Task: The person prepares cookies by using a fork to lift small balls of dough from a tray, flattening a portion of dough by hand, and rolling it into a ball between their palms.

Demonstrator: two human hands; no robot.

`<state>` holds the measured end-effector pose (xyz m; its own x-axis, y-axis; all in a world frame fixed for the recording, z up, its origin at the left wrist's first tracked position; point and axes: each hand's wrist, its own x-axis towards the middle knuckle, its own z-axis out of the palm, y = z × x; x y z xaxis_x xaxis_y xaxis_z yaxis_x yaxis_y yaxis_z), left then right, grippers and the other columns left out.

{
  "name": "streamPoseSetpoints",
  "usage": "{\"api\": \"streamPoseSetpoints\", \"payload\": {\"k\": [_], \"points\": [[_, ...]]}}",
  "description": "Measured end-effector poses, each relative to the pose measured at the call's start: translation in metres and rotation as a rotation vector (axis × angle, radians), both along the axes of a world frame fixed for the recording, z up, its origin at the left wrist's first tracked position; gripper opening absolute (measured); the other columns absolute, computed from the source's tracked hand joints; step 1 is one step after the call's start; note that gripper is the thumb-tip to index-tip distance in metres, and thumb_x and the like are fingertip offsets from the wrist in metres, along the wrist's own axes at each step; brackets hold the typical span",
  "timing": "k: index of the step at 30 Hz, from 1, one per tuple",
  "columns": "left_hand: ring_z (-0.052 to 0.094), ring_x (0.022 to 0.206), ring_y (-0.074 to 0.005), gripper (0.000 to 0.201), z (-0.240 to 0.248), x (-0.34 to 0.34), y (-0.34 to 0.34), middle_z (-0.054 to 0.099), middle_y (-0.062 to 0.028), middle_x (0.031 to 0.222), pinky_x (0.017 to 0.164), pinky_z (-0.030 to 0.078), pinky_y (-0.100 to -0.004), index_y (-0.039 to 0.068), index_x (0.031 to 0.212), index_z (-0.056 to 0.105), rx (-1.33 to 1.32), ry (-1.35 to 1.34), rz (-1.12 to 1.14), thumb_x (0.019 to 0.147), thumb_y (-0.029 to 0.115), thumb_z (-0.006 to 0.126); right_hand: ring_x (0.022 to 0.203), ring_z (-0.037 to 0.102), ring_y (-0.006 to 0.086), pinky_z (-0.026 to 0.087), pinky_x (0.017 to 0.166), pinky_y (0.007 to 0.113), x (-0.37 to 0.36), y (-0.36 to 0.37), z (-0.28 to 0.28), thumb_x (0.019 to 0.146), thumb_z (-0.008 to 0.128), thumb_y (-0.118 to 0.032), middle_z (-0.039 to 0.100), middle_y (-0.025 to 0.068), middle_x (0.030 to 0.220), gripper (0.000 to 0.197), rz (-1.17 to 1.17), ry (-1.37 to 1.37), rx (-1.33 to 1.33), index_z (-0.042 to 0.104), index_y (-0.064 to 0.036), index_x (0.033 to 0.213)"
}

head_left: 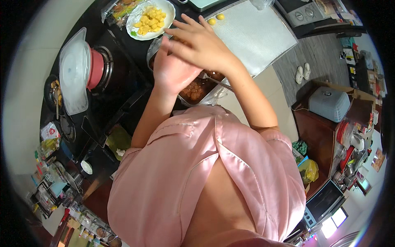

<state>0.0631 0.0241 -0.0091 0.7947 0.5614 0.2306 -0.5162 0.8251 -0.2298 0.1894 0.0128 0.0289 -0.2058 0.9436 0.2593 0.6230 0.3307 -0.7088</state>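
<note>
My right hand [205, 46] lies across my left hand [172, 75], palm to palm, with its fingers stretched out and apart. My left palm faces up with the thumb extended; its other fingers are mostly hidden under the right hand. Anything between the palms is out of sight. Below both hands stands a metal tray [190, 103] of brown, lumpy filling [193, 89], partly lined with clear plastic. A metal spoon [220, 83] rests in it, handle toward the right. Beyond my right fingertips, two small yellow balls [212, 21] sit on a white textured mat [251, 35].
A white plate [142, 37] of yellow pieces [150, 20] stands at the far left, beside packaged food [121, 11]. On the stove to the left is a red pot [95, 68] with a whitish plastic lid or tub [74, 72]. White shoes [303, 73] lie on the floor at right.
</note>
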Motion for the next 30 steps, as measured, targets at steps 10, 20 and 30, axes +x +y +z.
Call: {"api": "streamPoseSetpoints", "payload": {"k": [10,20,30], "points": [[0.017,0.142,-0.0414,0.081,0.016,0.026,-0.022,0.017,-0.0253,0.153,0.116,0.016,-0.0518,0.009,0.151,0.014,0.234,0.663,0.080,0.093,0.063,0.032,0.136,0.032,0.0410,0.022,0.109,0.058,-0.019,0.003,-0.006,0.082,0.062,-0.045,0.043,0.0205,0.141,0.062,-0.134,-0.364,0.203,0.052,-0.0142,0.135],[0.023,0.140,-0.0412,0.076,0.008,0.011,-0.009,0.022,-0.0104,0.155,0.115,0.015,-0.0545,0.014,0.150,0.020,0.167,0.568,0.043,0.094,0.065,0.024,0.135,0.033,0.0414,0.017,0.110,0.061,-0.020,-0.005,-0.011,0.077,0.064,-0.050,0.041,0.0176,0.143,0.068,-0.269,-0.351,0.168,0.052,-0.0190,0.136],[0.018,0.141,-0.0433,0.083,-0.010,0.024,-0.019,0.013,-0.0278,0.153,0.116,0.012,-0.0530,0.010,0.150,0.020,0.198,0.434,0.418,0.091,0.068,0.030,0.134,0.033,0.0441,0.020,0.108,0.062,-0.022,-0.023,-0.015,0.079,0.061,-0.056,0.042,0.0191,0.142,0.069,-0.178,-0.437,0.220,0.054,-0.0137,0.133]]}}
